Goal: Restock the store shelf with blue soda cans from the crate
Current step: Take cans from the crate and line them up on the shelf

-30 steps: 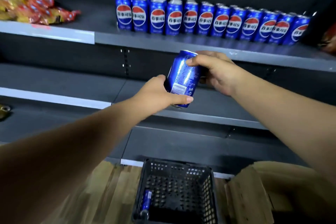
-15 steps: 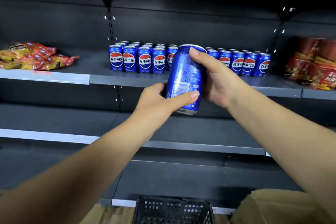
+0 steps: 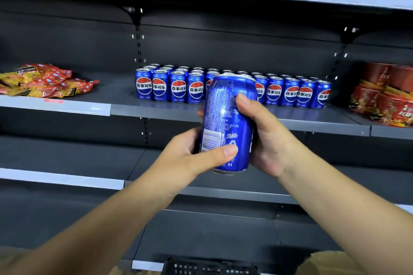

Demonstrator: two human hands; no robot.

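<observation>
You are holding one blue aluminium soda can [image 3: 228,123] upright in front of the shelving, level with the grey metal shelf [image 3: 169,111] that carries the stock. Your left hand [image 3: 190,154] wraps the lower part of the can, thumb laid across its front near the barcode panel, and your right hand [image 3: 266,138] grips it from the other side, thumb pressed on the upper body. Both hands are closed around it, and it touches nothing else.

Much of the restocking looks done: the row of blue soda cans with red, white and blue logos [image 3: 178,88] stands several deep across the middle of that shelf, logos facing out. The can in your hands has its back label toward you, so it likely needs a turn before it goes down. Bare shelf shows in front of the row and to its left, toward the red and yellow snack packets [image 3: 44,81].

What remains is hard to judge. Only the top rim of the black plastic crate [image 3: 210,267] shows at the bottom edge, and its inside is out of view, so I cannot tell whether more cans wait there.
</observation>
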